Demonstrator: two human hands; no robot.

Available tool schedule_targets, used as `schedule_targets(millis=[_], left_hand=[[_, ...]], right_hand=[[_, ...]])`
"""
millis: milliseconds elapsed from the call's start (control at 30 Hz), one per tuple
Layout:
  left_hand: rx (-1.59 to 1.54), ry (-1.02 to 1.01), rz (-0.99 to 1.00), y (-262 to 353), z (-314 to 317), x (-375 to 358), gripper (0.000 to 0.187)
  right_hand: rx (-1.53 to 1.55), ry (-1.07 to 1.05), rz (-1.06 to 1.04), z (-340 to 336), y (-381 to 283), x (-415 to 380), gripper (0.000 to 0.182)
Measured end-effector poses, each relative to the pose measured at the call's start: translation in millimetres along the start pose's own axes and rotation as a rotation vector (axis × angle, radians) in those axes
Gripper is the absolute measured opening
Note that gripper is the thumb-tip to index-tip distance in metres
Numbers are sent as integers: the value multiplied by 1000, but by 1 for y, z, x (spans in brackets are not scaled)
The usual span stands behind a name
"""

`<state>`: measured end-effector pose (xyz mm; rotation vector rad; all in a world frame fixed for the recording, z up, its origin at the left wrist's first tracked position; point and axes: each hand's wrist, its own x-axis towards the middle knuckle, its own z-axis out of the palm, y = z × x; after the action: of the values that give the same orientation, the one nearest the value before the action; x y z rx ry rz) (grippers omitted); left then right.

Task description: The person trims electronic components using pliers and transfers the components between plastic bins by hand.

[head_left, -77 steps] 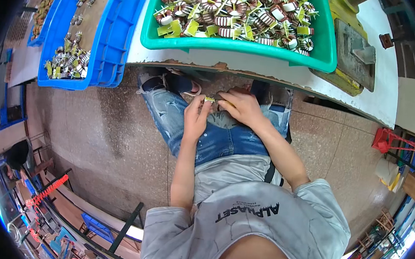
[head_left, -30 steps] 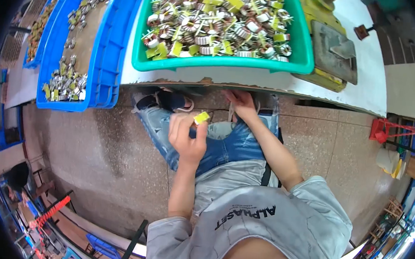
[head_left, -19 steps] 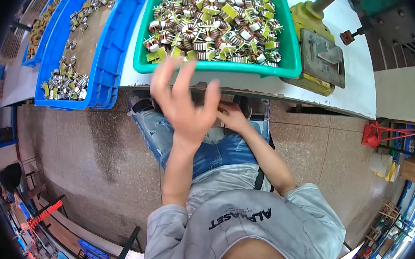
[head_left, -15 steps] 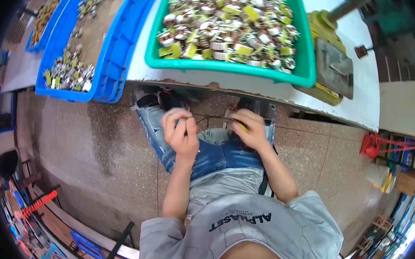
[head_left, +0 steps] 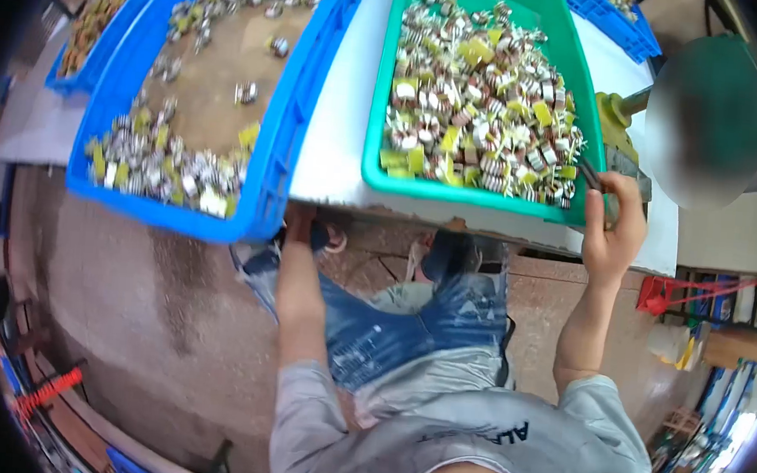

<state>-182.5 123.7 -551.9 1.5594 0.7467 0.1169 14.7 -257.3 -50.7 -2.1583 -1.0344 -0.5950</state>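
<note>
My right hand [head_left: 615, 221] is at the right front corner of the green tray [head_left: 488, 195], its fingers closed on a dark thin tool [head_left: 589, 173] whose tip points toward the tray. Small wire-wound parts [head_left: 495, 112], some with yellow pieces, are heaped in this tray. My left forearm [head_left: 301, 293] reaches up to the table edge beside the blue bin [head_left: 263, 178]; the fingers of that hand are hidden there. Similar parts [head_left: 166, 162] lie inside the blue bin, mostly at its near end and along its far side, around a brown bottom.
Another blue bin [head_left: 75, 81] with brownish parts stands at the far left, and one more [head_left: 622, 24] at the upper right. Behind my right hand is a yellow-green metal device [head_left: 617, 122]. A blurred green round object [head_left: 708, 120] stands at the right. Below the table are my legs.
Both hands have left the space above my lap: the right moved to the green tray's corner, the left up to the table edge. The trays appear farther right as the view shifted.
</note>
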Motion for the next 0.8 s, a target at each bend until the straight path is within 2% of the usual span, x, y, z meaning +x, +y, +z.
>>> schedule_targets(millis=[67, 100, 167, 200, 233, 267, 300, 333, 367, 467, 500, 533, 667, 733, 800], left_hand=[[-968, -286, 156, -55, -4, 15, 60], [-1461, -441, 213, -68, -3, 58, 65], [-1639, -110, 124, -99, 25, 72, 63], [-1649, -139, 137, -31, 28, 80, 63], [-1555, 97, -54, 2, 55, -7, 57], [-1435, 327, -253, 31, 69, -153, 51], [-1284, 549, -456, 81, 69, -173, 47], [-1103, 762, -652, 199, 58, -134, 45], [-1101, 743, -661, 224, 54, -139, 45], [-1349, 317, -572, 287, 42, -134, 49], [-1424, 173, -533, 294, 41, -129, 51], [-1423, 165, -530, 282, 43, -126, 51], [-987, 130, -365, 231, 46, -117, 48], [-761, 106, -277, 177, 42, -147, 48], [-526, 83, -196, 125, 31, -172, 47]], right_hand=[[-70, -114, 79, 12, 2, -2, 22], [-97, -86, 76, 14, 1, 0, 22], [-93, -94, 139, 15, -4, -1, 21], [-109, -126, 152, 14, -6, -2, 20], [-125, -154, 161, 13, -5, 1, 19], [-146, -138, 153, 13, -4, 5, 19], [-124, -168, 151, 12, -5, 6, 19], [-101, -202, 153, 11, -5, 6, 19], [-120, -200, 160, 11, -5, 6, 19], [-82, -206, 223, 12, -6, 5, 19], [-64, -205, 240, 12, -6, 6, 19], [-69, -198, 240, 12, -6, 8, 19], [-309, -200, -2, 11, -12, 18, 19], [-443, -205, -24, 7, -20, 25, 22], [-443, -157, -33, 4, -21, 28, 24]])
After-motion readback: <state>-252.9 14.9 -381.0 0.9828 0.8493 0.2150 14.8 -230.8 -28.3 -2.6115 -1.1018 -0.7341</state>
